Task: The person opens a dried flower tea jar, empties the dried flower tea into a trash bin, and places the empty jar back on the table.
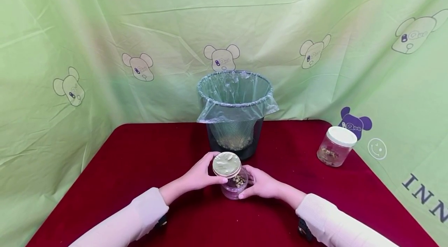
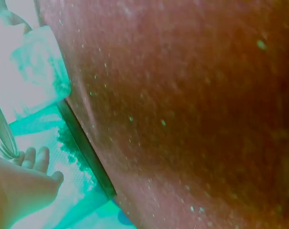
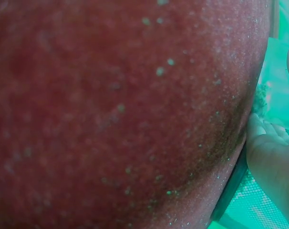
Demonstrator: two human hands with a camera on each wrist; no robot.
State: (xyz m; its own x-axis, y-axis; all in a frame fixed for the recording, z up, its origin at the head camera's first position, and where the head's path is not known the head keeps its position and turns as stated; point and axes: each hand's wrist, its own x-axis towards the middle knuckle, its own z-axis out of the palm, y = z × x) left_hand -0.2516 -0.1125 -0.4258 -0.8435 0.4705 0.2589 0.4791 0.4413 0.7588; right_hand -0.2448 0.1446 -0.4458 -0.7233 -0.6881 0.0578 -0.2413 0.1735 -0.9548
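My left hand holds a round gold-coloured lid by its edge, tilted over the mouth of a small clear jar. Inside the jar lie small yellowish-brown pieces. The right hand grips the jar from its right side, fingers behind and thumb in front. In the left wrist view, the left hand has the lid's rim against its fingers, with the jar beyond. The right wrist view shows the right hand at the washed-out jar.
Just behind the hands stands a dark mesh bin with a clear plastic liner. A larger clear jar with a white lid stands at the table's right edge. A dark red cloth covers the table; a green curtain hangs around it.
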